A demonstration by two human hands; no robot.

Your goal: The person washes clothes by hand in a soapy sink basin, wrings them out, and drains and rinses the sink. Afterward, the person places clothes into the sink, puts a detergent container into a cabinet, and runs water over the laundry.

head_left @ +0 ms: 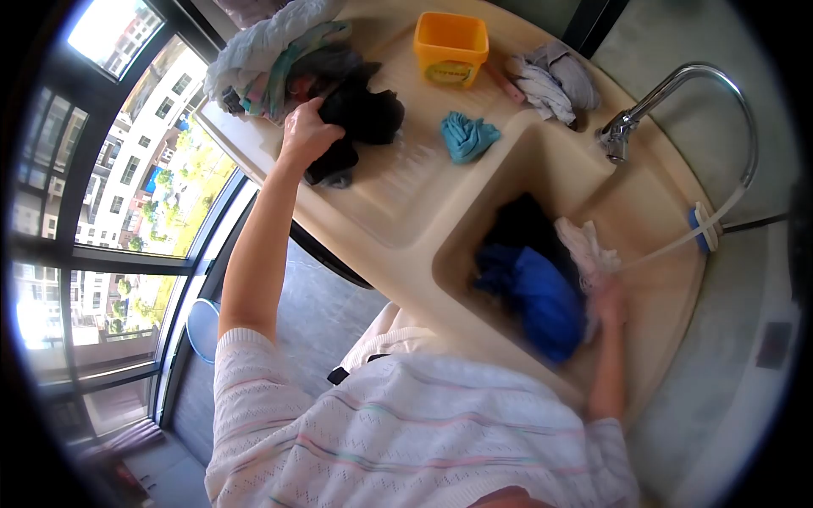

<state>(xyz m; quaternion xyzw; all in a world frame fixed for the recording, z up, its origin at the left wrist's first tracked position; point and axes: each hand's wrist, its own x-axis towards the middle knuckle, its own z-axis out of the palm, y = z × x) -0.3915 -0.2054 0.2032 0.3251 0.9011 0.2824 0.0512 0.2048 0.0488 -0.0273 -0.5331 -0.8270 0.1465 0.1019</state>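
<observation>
My left hand (312, 134) is closed on a black garment (364, 110) on the ridged part of the beige sink counter. Beside that hand lies a heap of pale and grey clothes (271, 63). My right hand (607, 303) is smeared by motion at the right side of the basin (461, 245). It touches a pale pink cloth (584, 245), and its fingers cannot be made out. Water from the curved chrome tap (716, 72) runs onto that cloth. In the basin are a bright blue garment (546, 305) and a black one (529, 224).
A yellow-orange plastic tub (451, 46) stands at the counter's back. A crumpled teal cloth (468, 137) lies near the basin's rim, and grey cloths (555, 80) lie beside the tap. Large windows (135, 152) are at left, with a blue basin (203, 330) on the floor.
</observation>
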